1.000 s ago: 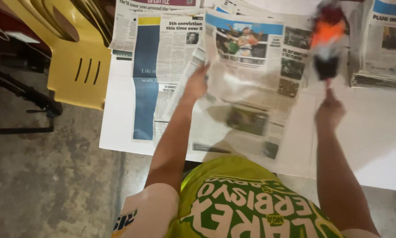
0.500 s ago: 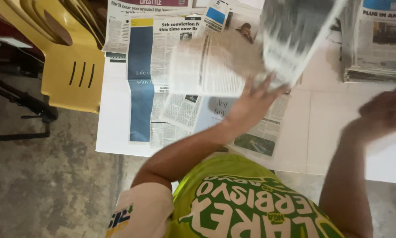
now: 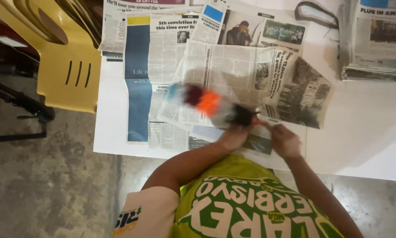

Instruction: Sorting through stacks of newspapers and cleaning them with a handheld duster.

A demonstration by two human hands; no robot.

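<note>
A feather duster [image 3: 209,103] with blue, dark, orange and black tufts lies blurred across the spread newspaper sheets [image 3: 233,66] on the white table [image 3: 365,123]. My left hand [image 3: 233,135] is closed at the base of its black feathers. My right hand [image 3: 287,142] grips the thin handle end just to the right, so both hands meet near the table's front edge. A loose sheet [image 3: 297,92] with a dark photo lies folded over at an angle to the right of the duster.
A stack of folded newspapers [image 3: 379,48] sits at the far right of the table. Stacked yellow plastic chairs [image 3: 70,75] stand against the table's left side, with a black metal stand [image 3: 21,99] on the concrete floor beyond them.
The sheet that my left hand lifted and flipped now lies flat on the table. The duster swung from the upper right down to the middle, and both hands came together at its handle.
</note>
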